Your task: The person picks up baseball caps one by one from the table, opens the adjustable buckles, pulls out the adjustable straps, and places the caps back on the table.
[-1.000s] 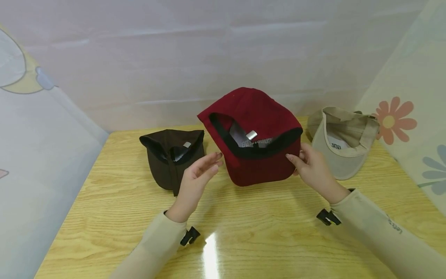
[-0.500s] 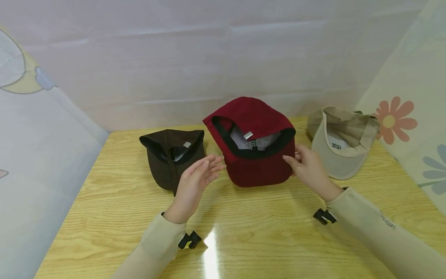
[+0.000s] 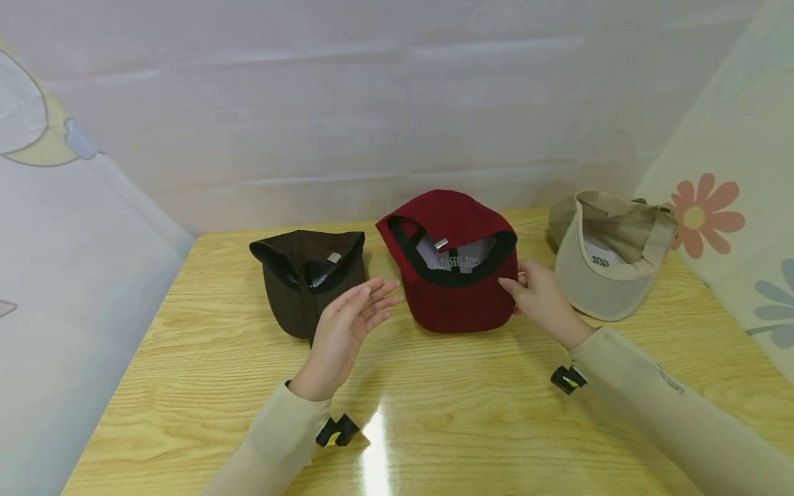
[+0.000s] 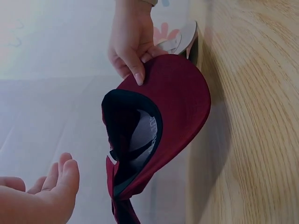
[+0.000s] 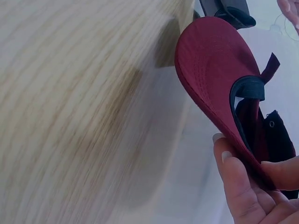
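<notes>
A dark red baseball cap (image 3: pixel 459 303) is held with its inside and brim turned toward me. My right hand (image 3: pixel 541 296) pinches the right side of its brim, thumb on the near face; in the right wrist view the fingers (image 5: pixel 233 172) lie along the other face. The cap's shadow falls on the table in both wrist views, a gap showing between brim and wood. My left hand (image 3: pixel 350 327) is apart from the red cap, palm turned toward it, fingers relaxed. It overlaps the dark brown cap (image 3: pixel 288 303) in the head view.
On the right of the wooden table (image 3: pixel 446 413) lies a beige cap (image 3: pixel 604 282), its inside facing me. The brown cap lies on the left. A pale backdrop (image 3: pixel 397 103) stands behind, with patterned panels on both sides, the right one bearing a red flower (image 3: pixel 707 215).
The red cap has come down and tilted back a little, its crown lower, with my right hand drawing slightly left. My left hand has turned its palm and fingers toward the cap.
</notes>
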The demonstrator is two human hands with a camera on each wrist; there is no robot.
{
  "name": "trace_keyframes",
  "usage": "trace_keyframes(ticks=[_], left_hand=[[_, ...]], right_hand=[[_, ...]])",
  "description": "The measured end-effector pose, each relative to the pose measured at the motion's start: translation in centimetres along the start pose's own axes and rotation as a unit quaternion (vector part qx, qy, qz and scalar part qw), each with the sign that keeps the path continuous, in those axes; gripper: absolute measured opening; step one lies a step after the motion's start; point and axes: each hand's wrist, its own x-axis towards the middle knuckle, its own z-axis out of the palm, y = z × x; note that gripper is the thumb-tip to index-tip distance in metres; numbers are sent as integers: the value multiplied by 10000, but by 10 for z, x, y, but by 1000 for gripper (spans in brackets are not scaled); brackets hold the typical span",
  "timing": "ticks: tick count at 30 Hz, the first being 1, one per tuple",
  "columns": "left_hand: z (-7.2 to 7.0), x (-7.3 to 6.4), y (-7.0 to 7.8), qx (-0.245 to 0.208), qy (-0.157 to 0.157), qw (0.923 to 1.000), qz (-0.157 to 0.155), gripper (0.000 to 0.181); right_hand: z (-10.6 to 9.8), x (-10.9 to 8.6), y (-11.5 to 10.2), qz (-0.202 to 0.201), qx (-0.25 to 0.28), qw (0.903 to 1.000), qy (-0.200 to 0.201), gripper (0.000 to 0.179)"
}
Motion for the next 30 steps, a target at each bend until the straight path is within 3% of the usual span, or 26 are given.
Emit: trace_keyframes(ticks=[8, 23, 30], left_hand=[[-1, -1, -1, 110, 29, 9999, -30, 38], [-3, -3, -4, 115, 31, 9999, -21, 41], [-3, -3, -6, 274, 53, 9996, -29, 39]], right_hand=[[4, 11, 3, 231, 78, 9996, -116, 24], [7, 24, 12, 253, -112, 9995, -179, 26], [10, 29, 18, 296, 156, 9990, -293, 25]])
